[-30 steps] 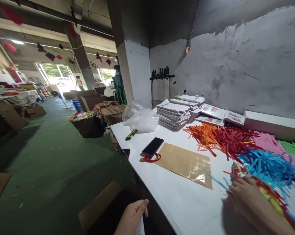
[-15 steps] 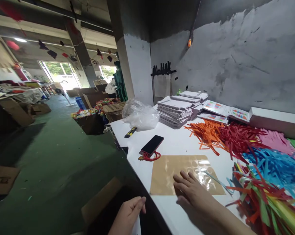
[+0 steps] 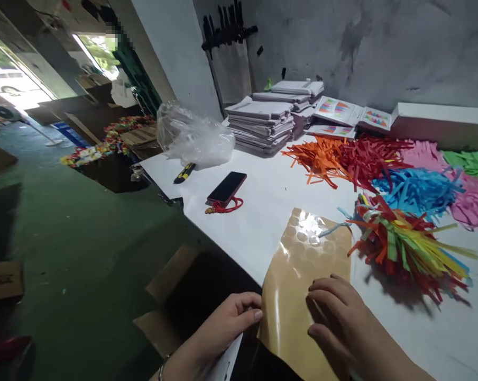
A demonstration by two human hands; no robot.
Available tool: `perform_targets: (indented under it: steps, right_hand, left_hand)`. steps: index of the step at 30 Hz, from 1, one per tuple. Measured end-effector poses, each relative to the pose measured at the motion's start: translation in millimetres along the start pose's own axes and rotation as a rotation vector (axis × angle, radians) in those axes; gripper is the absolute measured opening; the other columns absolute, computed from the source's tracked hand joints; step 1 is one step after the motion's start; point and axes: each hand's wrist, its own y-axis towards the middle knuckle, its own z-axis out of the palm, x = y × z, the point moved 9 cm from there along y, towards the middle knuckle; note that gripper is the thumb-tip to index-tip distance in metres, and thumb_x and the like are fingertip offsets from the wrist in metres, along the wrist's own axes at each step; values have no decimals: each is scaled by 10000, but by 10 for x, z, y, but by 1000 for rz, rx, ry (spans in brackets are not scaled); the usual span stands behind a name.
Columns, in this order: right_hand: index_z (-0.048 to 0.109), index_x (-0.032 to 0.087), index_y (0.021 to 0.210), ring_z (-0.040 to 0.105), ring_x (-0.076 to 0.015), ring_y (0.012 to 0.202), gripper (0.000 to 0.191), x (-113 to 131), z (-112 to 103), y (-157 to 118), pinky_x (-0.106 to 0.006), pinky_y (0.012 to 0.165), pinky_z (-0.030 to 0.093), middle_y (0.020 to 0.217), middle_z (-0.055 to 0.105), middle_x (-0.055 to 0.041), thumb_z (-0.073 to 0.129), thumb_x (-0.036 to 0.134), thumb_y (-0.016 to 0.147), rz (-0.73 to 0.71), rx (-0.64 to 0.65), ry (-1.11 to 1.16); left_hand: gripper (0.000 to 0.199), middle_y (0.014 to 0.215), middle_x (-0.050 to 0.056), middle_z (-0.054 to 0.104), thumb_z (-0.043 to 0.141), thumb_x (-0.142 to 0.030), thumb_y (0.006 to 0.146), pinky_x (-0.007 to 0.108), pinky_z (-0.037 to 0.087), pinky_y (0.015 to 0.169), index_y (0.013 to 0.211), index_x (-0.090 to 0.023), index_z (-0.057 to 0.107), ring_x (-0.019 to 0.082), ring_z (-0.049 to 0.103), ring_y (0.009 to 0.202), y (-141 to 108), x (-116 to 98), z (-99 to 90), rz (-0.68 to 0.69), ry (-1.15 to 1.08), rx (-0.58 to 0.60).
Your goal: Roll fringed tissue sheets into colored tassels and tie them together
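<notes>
A glossy tan sheet with rows of round clear stickers at its far end lies over the table's front edge, its near part sticking out. My left hand pinches the sheet's left edge between thumb and fingers; a white paper shows below that wrist. Over the sheet's right side is my right hand, fingers bent and apart, resting on or just above it. A thin blue strip crosses the sheet's far right corner. Right of it lies a multicoloured paper tassel bundle.
On the white table are a phone with a red cord, a cutter, a plastic bag, paper stacks, and orange, red, blue, pink and green strips. An open carton stands below the left edge.
The tan sheet has turned and come toward me, past the table edge. My left hand has moved up to its edge and closed on it. The view has shifted right and down.
</notes>
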Motion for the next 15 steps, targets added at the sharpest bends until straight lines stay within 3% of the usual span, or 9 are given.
perform_targets:
  steps: [4,9,12,15]
  right_hand:
    - [615,251,1119,630,-232,1080,218,105,24,-140,-512,1084,381,1096,675,-66,617,171,917,-70,-13,-85]
    - [651,259,1041,654,-204,1022,138,185,-36,-191,-449,1068,392,935,713,-13,600,178,942,-163,-20,-101]
    - [656,254,978,652,-200,918,125,223,-53,-142,-424,943,474,874,688,-13,580,162,942,-168,56,-31]
    - [637,248,1120,635,-193,911,217,243,-124,-34,-346,788,530,998,676,-59,500,156,979,-105,20,68]
  left_hand:
    - [429,737,30,673,830,-523,696,241,440,639,848,-134,733,136,570,655,-24,95,61,-94,-134,-3]
    - [569,765,47,702,814,-606,677,286,486,712,983,-131,747,174,633,703,62,-93,23,-81,-136,19]
    - [417,818,55,729,783,-509,762,269,474,727,947,-136,767,179,645,765,81,-201,81,-20,-46,8]
    - [341,846,58,737,717,-443,835,266,472,725,976,-137,771,186,645,787,14,-218,243,18,-2,18]
